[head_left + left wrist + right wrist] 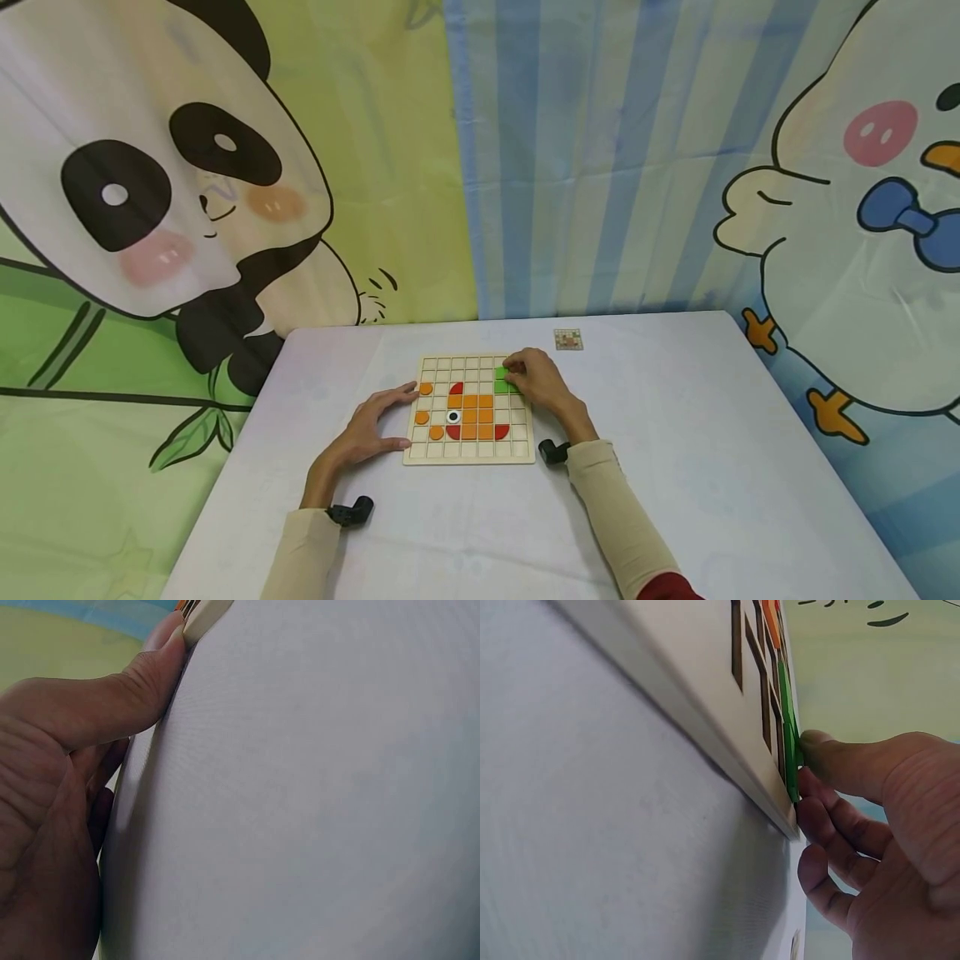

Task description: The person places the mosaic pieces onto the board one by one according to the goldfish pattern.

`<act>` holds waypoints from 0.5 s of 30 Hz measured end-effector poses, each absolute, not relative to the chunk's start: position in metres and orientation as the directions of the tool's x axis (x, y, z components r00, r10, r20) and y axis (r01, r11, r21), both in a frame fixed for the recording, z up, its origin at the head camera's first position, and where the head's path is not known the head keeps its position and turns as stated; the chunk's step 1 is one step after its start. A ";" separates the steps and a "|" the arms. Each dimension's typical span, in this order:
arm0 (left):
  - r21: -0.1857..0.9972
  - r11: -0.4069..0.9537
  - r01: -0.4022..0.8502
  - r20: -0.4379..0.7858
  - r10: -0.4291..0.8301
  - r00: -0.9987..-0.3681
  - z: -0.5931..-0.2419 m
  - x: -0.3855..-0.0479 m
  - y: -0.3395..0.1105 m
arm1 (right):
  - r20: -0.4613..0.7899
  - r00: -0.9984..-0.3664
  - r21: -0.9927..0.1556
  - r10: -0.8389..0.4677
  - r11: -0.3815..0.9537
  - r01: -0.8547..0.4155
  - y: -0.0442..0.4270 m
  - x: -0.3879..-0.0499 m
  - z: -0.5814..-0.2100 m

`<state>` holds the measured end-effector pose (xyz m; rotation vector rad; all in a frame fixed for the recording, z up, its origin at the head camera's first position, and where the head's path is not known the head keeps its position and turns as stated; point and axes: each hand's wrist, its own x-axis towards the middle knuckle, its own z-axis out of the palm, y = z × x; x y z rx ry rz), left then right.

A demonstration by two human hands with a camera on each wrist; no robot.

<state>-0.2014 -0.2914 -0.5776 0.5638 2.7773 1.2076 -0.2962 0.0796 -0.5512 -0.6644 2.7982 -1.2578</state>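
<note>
A wooden grid board (472,457) lies flat on the white table. Orange square tiles (470,417), red quarter-round tiles (502,432) and a round eye piece (453,417) sit in its cells, with several orange discs (425,388) towards the left. My left hand (367,427) rests at the board's left side, thumb and fingers spread; in the left wrist view the thumb (161,682) touches the board's edge. At the upper right cells, my right hand (542,379) pinches a green tile (799,756) between thumb and fingertips. The green tiles (501,387) there are partly hidden by the fingers.
A small picture card (568,339) lies near the table's far edge, right of the board. Behind the table (675,467) hangs a cloth printed with a panda and a white bird. Each wrist wears a small black camera (352,511).
</note>
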 end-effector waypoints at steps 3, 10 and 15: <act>0.723 0.624 0.297 0.081 0.350 -0.933 -0.578 -0.201 -0.291 | 0.166 -0.912 -0.708 -0.376 0.598 -0.375 0.078 -0.295 -0.552; 0.723 0.625 0.296 0.080 0.349 -0.934 -0.576 -0.201 -0.290 | 0.164 -0.913 -0.677 -0.374 0.631 -0.380 0.075 -0.294 -0.549; 0.735 0.615 0.287 0.076 0.345 -0.935 -0.576 -0.202 -0.290 | 0.163 -0.911 -0.673 -0.378 0.632 -0.383 0.077 -0.293 -0.549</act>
